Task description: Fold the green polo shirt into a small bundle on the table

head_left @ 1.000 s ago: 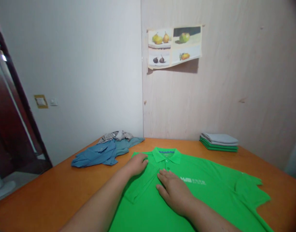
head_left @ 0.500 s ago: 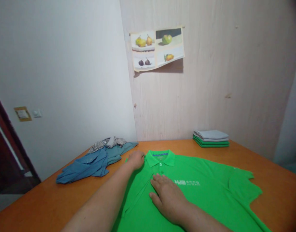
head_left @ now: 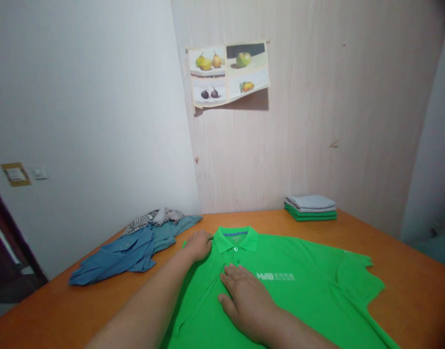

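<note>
A green polo shirt [head_left: 298, 257] lies front side up across the table, its collar pointing away from me. White lettering shows on its chest, and a long crease runs down the left side. At the shoulder left of the collar, my left hand [head_left: 199, 245] has its fingers bent and closed on the fabric; the fingertips are partly hidden. My right hand [head_left: 249, 301] rests flat on the chest below the collar, fingers stretched out, with the thumb apart.
Crumpled blue and striped clothes [head_left: 135, 247] lie at the left of the orange table [head_left: 58, 315]. A folded stack of grey and green clothes [head_left: 310, 208] sits at the back right by the wall. A fruit picture sheet [head_left: 229, 72] hangs above.
The view has turned slightly right, so everything sits a little further left. Both hands stay at about the same places on the shirt.
</note>
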Demonstrator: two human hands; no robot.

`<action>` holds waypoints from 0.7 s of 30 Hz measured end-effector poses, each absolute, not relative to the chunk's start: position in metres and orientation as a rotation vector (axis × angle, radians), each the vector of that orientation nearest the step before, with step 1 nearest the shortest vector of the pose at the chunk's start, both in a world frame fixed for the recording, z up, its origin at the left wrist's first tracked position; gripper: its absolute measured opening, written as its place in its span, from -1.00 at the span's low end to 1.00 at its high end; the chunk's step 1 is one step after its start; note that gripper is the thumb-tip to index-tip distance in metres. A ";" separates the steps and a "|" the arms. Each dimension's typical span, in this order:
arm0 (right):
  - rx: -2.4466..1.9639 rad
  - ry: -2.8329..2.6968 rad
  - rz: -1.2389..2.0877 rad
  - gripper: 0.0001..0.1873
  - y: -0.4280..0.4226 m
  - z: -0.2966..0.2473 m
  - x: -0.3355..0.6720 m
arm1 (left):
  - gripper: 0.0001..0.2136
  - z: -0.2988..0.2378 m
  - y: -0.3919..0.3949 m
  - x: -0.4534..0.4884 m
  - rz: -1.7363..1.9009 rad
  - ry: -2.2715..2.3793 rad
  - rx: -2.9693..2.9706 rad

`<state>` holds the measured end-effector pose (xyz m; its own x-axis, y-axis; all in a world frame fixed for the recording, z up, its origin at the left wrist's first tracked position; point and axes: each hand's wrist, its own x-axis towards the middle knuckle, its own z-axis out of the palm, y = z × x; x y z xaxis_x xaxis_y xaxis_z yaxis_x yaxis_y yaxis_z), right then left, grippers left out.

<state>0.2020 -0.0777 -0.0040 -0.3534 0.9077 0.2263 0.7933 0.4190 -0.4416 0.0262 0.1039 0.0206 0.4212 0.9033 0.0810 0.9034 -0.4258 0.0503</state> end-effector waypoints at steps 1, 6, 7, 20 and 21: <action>-1.444 -2.245 0.356 -0.39 -0.078 -0.004 0.202 | -0.67 0.021 0.104 0.025 -0.153 -1.681 -2.651; -1.450 -2.244 0.356 -0.40 -0.078 -0.005 0.202 | -0.60 0.019 0.094 0.021 -0.158 -1.671 -2.647; -1.452 -2.246 0.356 -0.40 -0.078 -0.005 0.201 | -0.57 0.016 0.092 0.021 -0.151 -1.669 -2.651; -1.470 -2.280 0.352 -0.38 -0.079 -0.001 0.203 | -0.29 -0.002 0.081 0.022 -0.041 -1.799 -2.675; -1.472 -2.282 0.353 -0.38 -0.079 -0.001 0.203 | -0.30 -0.001 0.081 0.021 -0.040 -1.797 -2.686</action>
<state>0.2029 -0.0791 -0.0006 -0.3652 0.9105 0.1942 0.8092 0.4136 -0.4172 0.0212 0.0807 -0.0012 0.3826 0.9235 -0.0298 0.9212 -0.3788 0.0887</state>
